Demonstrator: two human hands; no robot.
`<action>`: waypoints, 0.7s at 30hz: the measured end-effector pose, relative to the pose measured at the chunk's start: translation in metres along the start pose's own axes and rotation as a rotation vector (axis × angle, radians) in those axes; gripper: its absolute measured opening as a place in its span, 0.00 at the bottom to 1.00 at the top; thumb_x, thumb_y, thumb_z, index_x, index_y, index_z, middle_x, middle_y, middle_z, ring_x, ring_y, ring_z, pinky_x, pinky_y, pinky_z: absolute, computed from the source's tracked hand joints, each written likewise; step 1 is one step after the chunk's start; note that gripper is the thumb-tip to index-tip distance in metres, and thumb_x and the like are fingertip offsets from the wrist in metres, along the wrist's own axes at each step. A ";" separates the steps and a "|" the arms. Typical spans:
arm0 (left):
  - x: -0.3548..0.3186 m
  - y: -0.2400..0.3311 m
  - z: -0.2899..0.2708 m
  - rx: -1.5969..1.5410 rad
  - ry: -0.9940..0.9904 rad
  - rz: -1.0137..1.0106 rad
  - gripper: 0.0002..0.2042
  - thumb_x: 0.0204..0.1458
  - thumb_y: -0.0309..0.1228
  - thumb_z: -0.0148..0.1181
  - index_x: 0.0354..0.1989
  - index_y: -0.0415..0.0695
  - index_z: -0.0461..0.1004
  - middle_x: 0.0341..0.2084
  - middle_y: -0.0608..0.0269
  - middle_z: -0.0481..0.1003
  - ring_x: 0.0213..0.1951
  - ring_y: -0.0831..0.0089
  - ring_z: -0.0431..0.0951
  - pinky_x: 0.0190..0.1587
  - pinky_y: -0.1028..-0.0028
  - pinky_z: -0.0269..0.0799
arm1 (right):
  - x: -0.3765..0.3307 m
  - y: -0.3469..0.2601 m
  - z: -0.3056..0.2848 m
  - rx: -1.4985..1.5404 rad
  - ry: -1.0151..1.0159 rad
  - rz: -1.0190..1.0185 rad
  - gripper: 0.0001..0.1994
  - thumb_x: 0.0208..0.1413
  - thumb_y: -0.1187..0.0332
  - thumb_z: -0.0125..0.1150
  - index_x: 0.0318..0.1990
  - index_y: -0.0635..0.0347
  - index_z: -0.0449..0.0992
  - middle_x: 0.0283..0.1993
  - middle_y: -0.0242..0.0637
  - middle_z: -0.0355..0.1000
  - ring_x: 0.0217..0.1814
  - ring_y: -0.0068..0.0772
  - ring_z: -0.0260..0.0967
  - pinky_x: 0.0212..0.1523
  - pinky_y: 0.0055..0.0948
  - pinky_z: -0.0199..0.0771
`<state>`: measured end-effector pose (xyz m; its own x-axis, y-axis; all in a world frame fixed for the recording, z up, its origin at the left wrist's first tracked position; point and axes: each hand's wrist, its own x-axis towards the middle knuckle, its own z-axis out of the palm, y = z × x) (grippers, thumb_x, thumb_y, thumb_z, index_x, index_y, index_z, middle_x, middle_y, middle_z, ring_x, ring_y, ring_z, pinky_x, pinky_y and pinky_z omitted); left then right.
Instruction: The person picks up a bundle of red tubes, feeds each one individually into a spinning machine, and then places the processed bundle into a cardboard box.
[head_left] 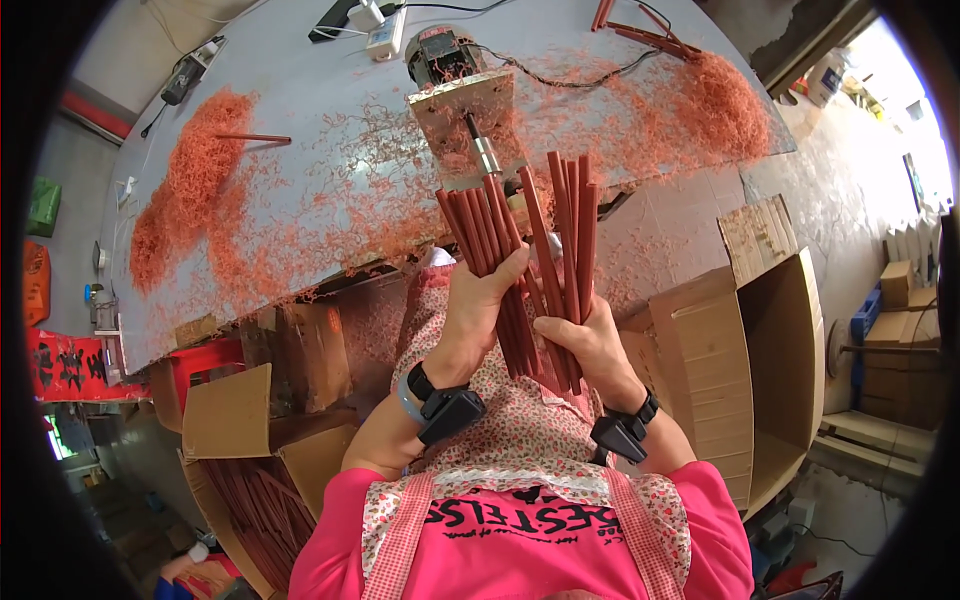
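My left hand point(474, 308) is closed round a bundle of long reddish-brown sticks point(474, 225), its thumb lying across the front. Beside it, my right hand point(594, 348) grips a second bundle of sticks point(575, 215), fewer in number, with the thumb pressed over them. Both bundles stand nearly upright over my lap, side by side, their upper ends at uneven heights. Just beyond their tops, a metal spindle point(485, 155) points toward me from an electric motor point(440, 58) with a bracket plate point(460, 105).
Orange-red shavings cover much of the grey table point(330, 90), with heaps at left point(195, 170) and right point(725, 105). Loose sticks point(655, 40) lie at the far right. An open carton point(225, 415) at lower left holds many sticks; another carton point(700, 390) stands at right. Cables cross the table.
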<state>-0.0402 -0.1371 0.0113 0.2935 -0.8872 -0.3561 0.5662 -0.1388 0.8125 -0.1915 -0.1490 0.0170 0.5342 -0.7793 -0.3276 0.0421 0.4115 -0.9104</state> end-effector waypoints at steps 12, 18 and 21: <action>-0.003 0.002 -0.002 0.039 0.003 0.013 0.15 0.48 0.34 0.65 0.41 0.40 0.73 0.32 0.65 0.75 0.31 0.79 0.74 0.34 0.77 0.70 | 0.004 -0.002 -0.001 0.024 -0.008 0.046 0.11 0.46 0.73 0.61 0.38 0.67 0.72 0.27 0.31 0.70 0.25 0.18 0.66 0.28 0.20 0.68; -0.009 -0.006 -0.010 0.063 -0.023 0.003 0.16 0.49 0.36 0.65 0.42 0.39 0.73 0.31 0.66 0.75 0.31 0.80 0.73 0.34 0.77 0.70 | -0.007 0.017 -0.005 -0.021 -0.032 0.050 0.15 0.47 0.73 0.61 0.43 0.67 0.71 0.28 0.33 0.71 0.27 0.18 0.67 0.30 0.21 0.69; -0.015 -0.009 -0.007 0.020 -0.051 -0.026 0.16 0.49 0.37 0.65 0.41 0.39 0.73 0.30 0.66 0.74 0.30 0.81 0.73 0.34 0.77 0.70 | -0.015 0.028 0.008 -0.252 0.024 -0.285 0.17 0.47 0.74 0.61 0.46 0.67 0.68 0.30 0.33 0.71 0.28 0.20 0.68 0.30 0.22 0.70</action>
<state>-0.0444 -0.1198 0.0057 0.2393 -0.9043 -0.3536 0.5576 -0.1701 0.8125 -0.1912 -0.1220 -0.0019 0.5106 -0.8580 -0.0552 -0.0248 0.0494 -0.9985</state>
